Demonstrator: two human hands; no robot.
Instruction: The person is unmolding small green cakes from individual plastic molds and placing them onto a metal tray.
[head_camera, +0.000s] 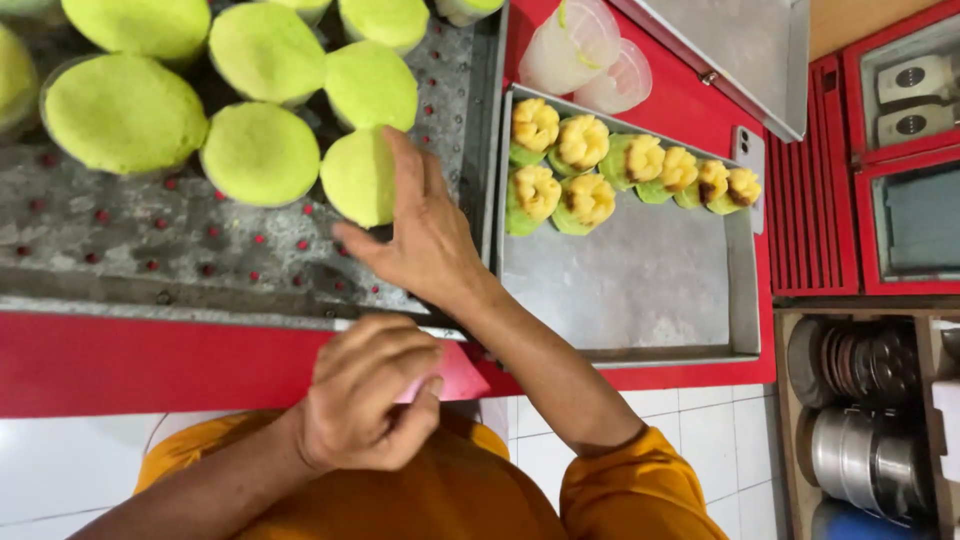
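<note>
the right hand (425, 235) reaches out over the grey metal steamer plate with little red dots (150, 240). its fingers are closing on one round, soft green steamed cake (355, 180) at the near edge of the bunch, gripping it at the side. more round green cakes (125, 112) sit just beside it, close together, still on the plate. the left hand (365, 405) is curled shut around a small pink paper piece (455, 375), held low near the red surface (150, 365). to the right lies a flat silver metal tray (640, 290). eight small green and yellow flower-shaped cakes (590, 165) stand in two rows at its far end. most of that tray is bare, and many green cakes are not moved yet.
</note>
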